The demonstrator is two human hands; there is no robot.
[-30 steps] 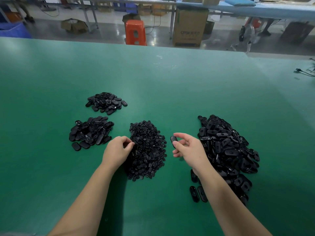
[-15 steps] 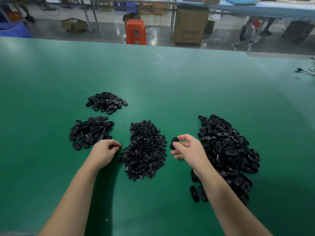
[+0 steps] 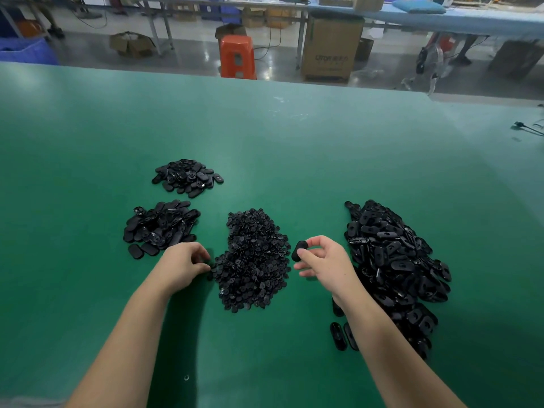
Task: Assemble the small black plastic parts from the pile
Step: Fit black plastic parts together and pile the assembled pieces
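Four heaps of black parts lie on the green table [image 3: 294, 160]; the right hand [image 3: 325, 260] pinches one oval shell [image 3: 299, 249] between thumb and forefinger, lifted just right of the middle pile [image 3: 254, 260] of small pieces; the left hand [image 3: 185, 265] curls at that pile's left edge, fingertips on a tiny piece, though whether it has a firm hold I cannot tell; likely risks: the tiny piece slips from the fingertips, two cling together, or the wrist scatters the shell pile [image 3: 397, 266] just beside it; a misaligned press could leave the piece unseated
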